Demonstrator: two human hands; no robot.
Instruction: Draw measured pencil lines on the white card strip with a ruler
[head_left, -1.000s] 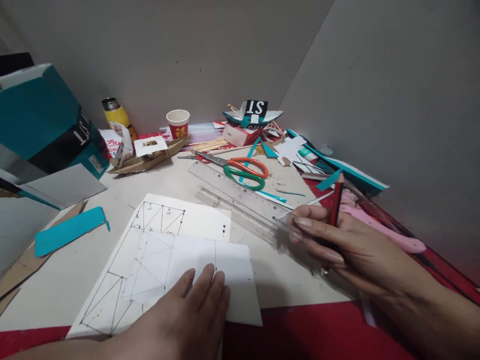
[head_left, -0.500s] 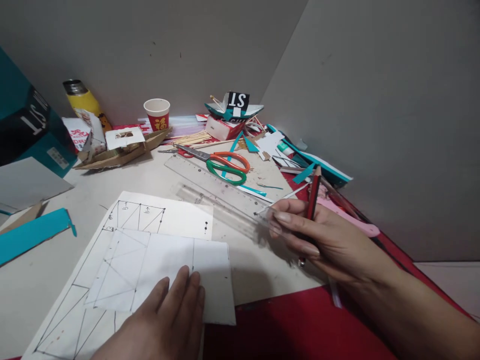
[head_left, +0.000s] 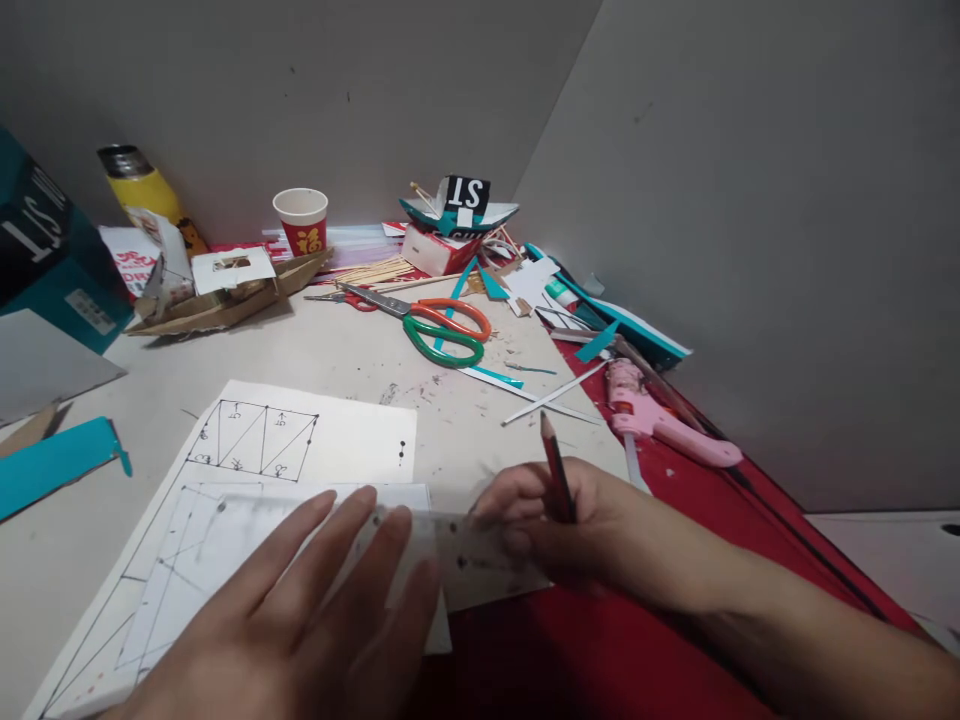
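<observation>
A clear ruler (head_left: 471,545) lies low over the white card (head_left: 300,497), its middle covered by my left hand. My right hand (head_left: 536,515) pinches the ruler's right end and also keeps a dark red pencil (head_left: 556,468) tucked in its fingers, tip up. With fingers stretched out, my left hand (head_left: 322,590) is over the ruler and card; whether it presses on them I cannot tell. Pencil lines cross the left part of the card. Underneath is a larger paper sheet (head_left: 360,430) drawn with triangles and rectangles.
Orange-and-green scissors (head_left: 442,335) lie beyond the paper. A pink glue gun (head_left: 667,425) rests at right on red cloth. Farther back are a paper cup (head_left: 301,220), a cardboard boat (head_left: 232,305), a yellow bottle (head_left: 142,190) and a small teal boat (head_left: 457,215). A teal strip (head_left: 60,460) lies left.
My right hand has brought the ruler down and left, from above the table onto the card. My left hand, flat on the card before, now overlaps the ruler. The view has shifted slightly.
</observation>
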